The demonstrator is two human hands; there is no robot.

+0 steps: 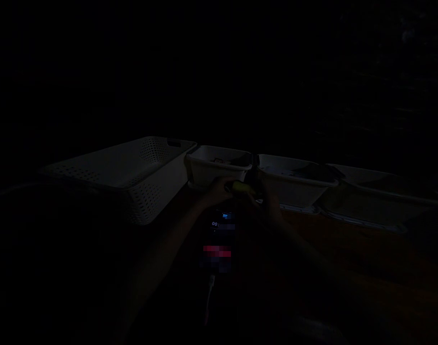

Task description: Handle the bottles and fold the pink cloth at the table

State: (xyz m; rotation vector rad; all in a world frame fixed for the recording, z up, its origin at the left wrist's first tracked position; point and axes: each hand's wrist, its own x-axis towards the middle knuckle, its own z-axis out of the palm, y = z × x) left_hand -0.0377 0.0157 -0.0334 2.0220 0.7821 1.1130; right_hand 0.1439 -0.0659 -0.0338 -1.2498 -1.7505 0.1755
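Observation:
The scene is very dark. My left hand (216, 189) and my right hand (268, 201) meet in the middle, just in front of a row of white bins. Between them is a small yellowish object (243, 187), and both hands seem to be closed on it. I cannot make out what it is. Below the hands a phone (220, 239) lies on the table with a lit screen showing digits and a red band. A white cable (209, 290) runs from it toward me.
A large white perforated basket (132, 170) stands at the left. Three white bins sit in a row behind the hands: one (219, 165), a second (297, 179) and a third (376, 196). The wooden table (365, 258) shows dimly at right.

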